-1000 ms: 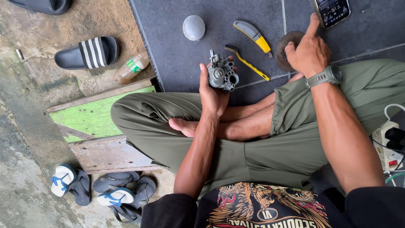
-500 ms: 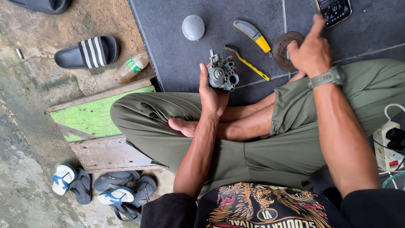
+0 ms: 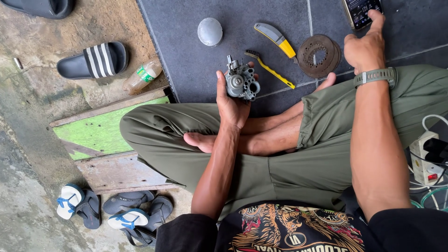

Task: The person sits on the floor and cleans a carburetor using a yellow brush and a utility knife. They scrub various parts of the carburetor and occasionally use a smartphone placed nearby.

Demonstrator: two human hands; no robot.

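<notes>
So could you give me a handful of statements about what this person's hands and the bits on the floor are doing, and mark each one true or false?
1. The left hand holds a grey metal carburettor clear of the floor. True.
2. The right hand grips the yellow-handled wire brush. False: the brush lies untouched on the dark floor tiles; the hand's fingertip is on a black smartphone.
3. A stack of rusty brown round discs lies on the tiles between the brush and the right hand. True.
4. The yellow and grey utility knife rests inside the grey domed cap. False: they lie apart.
5. The right wrist is bare. False: it wears a grey-green wristwatch.
</notes>
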